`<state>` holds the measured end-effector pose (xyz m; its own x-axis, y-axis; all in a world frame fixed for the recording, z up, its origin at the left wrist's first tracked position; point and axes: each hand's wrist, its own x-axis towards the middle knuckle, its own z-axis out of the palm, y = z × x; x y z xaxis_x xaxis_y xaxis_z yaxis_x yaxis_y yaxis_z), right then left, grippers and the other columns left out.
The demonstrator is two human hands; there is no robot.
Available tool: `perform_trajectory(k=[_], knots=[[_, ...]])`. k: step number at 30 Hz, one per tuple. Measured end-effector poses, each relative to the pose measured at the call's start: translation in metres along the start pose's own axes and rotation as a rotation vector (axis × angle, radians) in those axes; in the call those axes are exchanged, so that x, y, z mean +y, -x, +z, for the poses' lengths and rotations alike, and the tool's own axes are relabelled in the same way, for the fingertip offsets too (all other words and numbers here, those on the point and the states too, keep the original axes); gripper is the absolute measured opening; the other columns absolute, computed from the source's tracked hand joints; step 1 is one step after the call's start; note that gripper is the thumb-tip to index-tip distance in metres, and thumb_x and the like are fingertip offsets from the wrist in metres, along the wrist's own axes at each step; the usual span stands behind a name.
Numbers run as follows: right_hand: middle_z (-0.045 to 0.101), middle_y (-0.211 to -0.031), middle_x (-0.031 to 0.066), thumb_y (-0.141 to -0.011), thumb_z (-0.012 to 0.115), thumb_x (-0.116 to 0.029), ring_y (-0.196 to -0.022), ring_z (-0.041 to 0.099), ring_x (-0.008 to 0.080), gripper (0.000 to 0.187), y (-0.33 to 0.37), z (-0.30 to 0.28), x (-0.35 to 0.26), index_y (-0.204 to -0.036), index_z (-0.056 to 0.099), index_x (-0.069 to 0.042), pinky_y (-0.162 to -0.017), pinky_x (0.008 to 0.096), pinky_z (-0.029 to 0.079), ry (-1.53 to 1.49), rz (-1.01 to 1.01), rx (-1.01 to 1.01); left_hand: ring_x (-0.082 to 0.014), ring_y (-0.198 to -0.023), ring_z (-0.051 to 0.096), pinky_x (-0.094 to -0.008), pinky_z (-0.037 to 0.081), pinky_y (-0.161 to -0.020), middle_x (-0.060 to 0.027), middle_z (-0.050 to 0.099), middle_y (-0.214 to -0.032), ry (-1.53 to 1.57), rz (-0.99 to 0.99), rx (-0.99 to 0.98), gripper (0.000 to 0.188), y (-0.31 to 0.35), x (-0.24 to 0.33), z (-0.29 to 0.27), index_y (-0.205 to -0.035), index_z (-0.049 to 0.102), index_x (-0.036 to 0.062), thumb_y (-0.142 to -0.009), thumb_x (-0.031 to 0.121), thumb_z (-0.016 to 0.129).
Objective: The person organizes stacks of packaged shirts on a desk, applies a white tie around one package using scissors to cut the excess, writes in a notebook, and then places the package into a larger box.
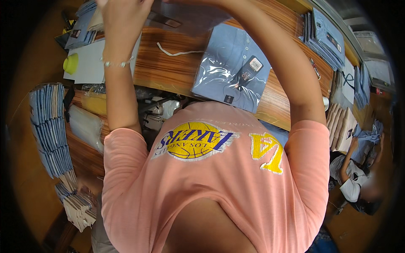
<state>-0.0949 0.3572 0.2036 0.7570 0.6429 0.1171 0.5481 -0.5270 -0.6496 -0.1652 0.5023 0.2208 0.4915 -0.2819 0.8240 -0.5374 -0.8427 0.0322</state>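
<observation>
My left hand reaches the top edge of the head view, its fingers mostly cut off there. My right forearm arches over the table to the same edge, and only a sliver of my right hand shows. Between and beside the hands lies a clear plastic bag with a dark tag in it; whether either hand grips it is hidden. Nearer to me, a folded light blue shirt in clear wrapping, with a dark hang tag, rests on the wooden table.
White cord lies left of the shirt. Wrapped blue shirts are stacked at the right, others at the far left. White sheets and a yellow-green round object sit left. Long shirt stacks stand lower left. Another person works at right.
</observation>
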Motion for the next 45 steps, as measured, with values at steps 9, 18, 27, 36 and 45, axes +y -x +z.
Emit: perform_trajectory(k=[9,18,27,36,45], knots=[[0.058,-0.103,0.0132,-0.074,0.07,-0.02,-0.089,0.059,0.02,0.056,0.186,0.012,0.006,-0.119,0.044,0.002,-0.08,0.031,0.047,-0.815,0.49,0.592,-0.019,-0.12,0.034,-0.0344,0.025,-0.103,-0.0101,0.033,-0.132,1.412,-0.996,-0.023,0.066,0.11,0.019,0.046,-0.136,0.021,0.0056,-0.086,0.03,0.055],[0.026,-0.135,0.0291,-0.075,0.065,-0.025,-0.126,0.027,0.037,0.079,0.276,0.124,0.093,-0.132,0.022,0.009,-0.104,0.0386,0.022,-0.021,0.702,0.737,-0.0275,-0.131,0.021,-0.0333,0.017,-0.106,-0.019,0.021,-0.142,0.918,-0.652,-0.743,0.06,0.184,0.062,0.123,-0.138,0.019,0.0024,-0.09,0.025,0.048],[0.024,-0.137,0.0271,-0.085,0.055,-0.032,-0.129,0.025,0.0281,0.081,0.263,0.114,0.096,-0.138,0.005,0.003,-0.103,0.0315,0.024,-0.751,0.864,0.835,-0.0279,-0.133,0.015,-0.0326,0.016,-0.106,-0.0215,0.013,-0.144,1.191,-1.041,-0.802,0.073,0.17,0.071,0.11,-0.14,0.004,0.0031,-0.091,0.039,0.044],[0.039,-0.131,0.0146,-0.086,0.054,-0.037,-0.118,0.04,0.0228,0.067,0.321,0.161,0.055,-0.135,0.025,-0.001,-0.1,0.0338,0.03,-1.329,1.064,0.659,-0.0217,-0.125,0.031,-0.0309,0.026,-0.102,-0.0144,0.029,-0.137,1.399,-1.261,-1.04,0.074,0.207,0.089,0.069,-0.139,0.014,0.0011,-0.086,0.036,0.054],[0.017,-0.144,0.0166,-0.08,0.038,-0.066,-0.134,0.015,0.0281,0.089,0.322,0.114,0.088,-0.141,0.009,-0.009,-0.105,0.0464,0.018,-0.971,1.036,0.757,-0.0252,-0.13,0.023,-0.0348,0.015,-0.107,-0.0163,0.026,-0.14,1.312,-1.434,-0.865,0.079,0.206,0.054,0.101,-0.137,0.019,-0.0001,-0.085,0.054,0.044]])
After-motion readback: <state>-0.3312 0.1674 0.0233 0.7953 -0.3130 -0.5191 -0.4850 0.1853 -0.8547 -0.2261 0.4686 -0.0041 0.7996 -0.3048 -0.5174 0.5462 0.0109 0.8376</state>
